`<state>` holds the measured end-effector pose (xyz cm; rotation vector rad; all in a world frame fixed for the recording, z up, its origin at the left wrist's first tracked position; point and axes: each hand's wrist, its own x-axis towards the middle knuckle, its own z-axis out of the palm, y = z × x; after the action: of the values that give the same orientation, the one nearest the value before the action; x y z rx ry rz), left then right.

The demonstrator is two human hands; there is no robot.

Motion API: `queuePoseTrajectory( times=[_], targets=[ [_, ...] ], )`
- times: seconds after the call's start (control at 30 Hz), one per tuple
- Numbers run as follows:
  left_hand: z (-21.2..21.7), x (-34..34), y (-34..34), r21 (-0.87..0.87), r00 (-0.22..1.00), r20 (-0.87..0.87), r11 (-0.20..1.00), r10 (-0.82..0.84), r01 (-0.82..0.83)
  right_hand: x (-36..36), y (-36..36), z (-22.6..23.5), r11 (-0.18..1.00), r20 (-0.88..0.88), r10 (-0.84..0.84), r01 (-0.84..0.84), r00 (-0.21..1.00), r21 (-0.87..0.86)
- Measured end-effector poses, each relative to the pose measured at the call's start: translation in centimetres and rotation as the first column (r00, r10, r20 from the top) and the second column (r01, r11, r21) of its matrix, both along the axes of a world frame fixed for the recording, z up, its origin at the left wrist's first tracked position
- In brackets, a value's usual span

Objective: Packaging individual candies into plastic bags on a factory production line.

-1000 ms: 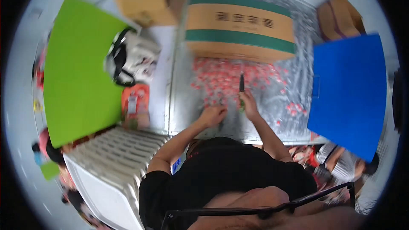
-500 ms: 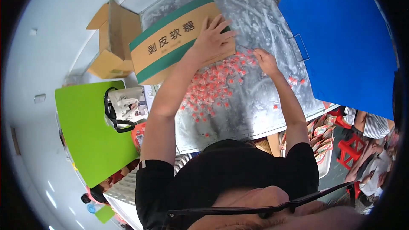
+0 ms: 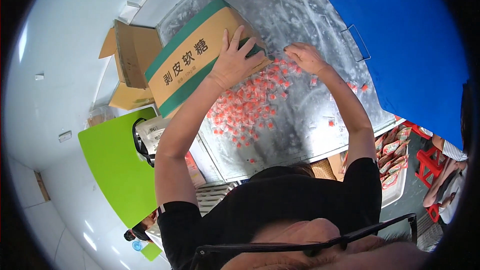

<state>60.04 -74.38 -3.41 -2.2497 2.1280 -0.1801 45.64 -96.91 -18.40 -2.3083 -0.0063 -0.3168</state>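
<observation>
While left hand presses green-banded carton, right hand touches red packets.

The carton is tan with green bands and black print. The small packets are red-orange and white on a grey, mottled metal bench. A bright blue panel and a lime green panel flank it. The sleeve is black.

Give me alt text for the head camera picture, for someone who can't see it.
A person's left hand rests flat on a closed cardboard box with green bands, while the right hand reaches among small red-wrapped sweets scattered on a metal table. A blue panel stands right, a green one left.
</observation>
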Motion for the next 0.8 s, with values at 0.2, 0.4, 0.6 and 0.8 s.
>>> queuePoseTrajectory(
  times=[0.2, 0.4, 0.6, 0.8],
  targets=[
    [0.0, -0.3, -0.3, 0.025, 1.000, 0.013, 0.999, -0.021, 0.021, 1.4, -1.7, 3.2, 0.979, -0.033, 0.112, -0.116, 0.993, -0.166],
    [0.1, -0.9, -1.0, 0.056, 0.999, -0.026, 0.998, -0.036, 0.037, 2.6, -2.4, 1.1, 0.941, -0.126, 0.184, -0.212, 0.975, -0.264],
    [-0.2, -0.6, -1.0, 0.077, 0.999, -0.035, 0.997, 0.014, -0.011, 4.0, -1.5, 2.3, 0.891, -0.116, 0.212, -0.240, 0.970, -0.385],
    [-0.7, -0.9, -1.6, 0.063, 1.000, -0.017, 0.998, -0.016, 0.017, 3.2, -0.4, -6.6, 0.960, -0.055, 0.187, -0.195, 0.981, -0.200]
  ],
)
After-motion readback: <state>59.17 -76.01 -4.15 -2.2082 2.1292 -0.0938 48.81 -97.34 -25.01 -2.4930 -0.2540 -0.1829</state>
